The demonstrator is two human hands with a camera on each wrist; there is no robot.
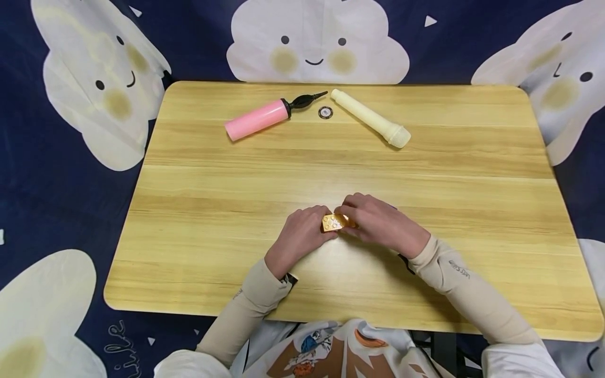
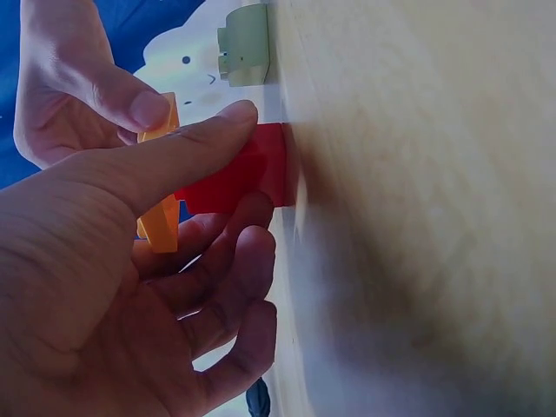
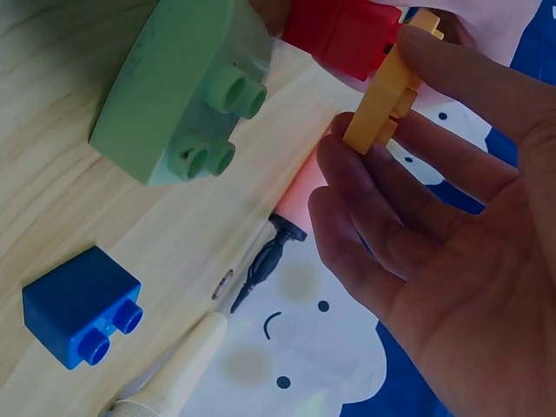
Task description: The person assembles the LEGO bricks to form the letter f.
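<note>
Just below centre of the head view: left hand (image 1: 304, 231) pinching a red brick (image 2: 230, 184) between thumb and fingers, right hand (image 1: 378, 220) pinching an orange brick (image 1: 333, 222) the same way, tilted at the red's studded face; cannot tell if seated. Right wrist view: green brick (image 3: 178, 87) upper left, blue brick (image 3: 80, 300) lower left. Pump (image 1: 257, 119), chip (image 1: 325, 112), mic (image 1: 368, 118) along the head view's upper middle.
</note>
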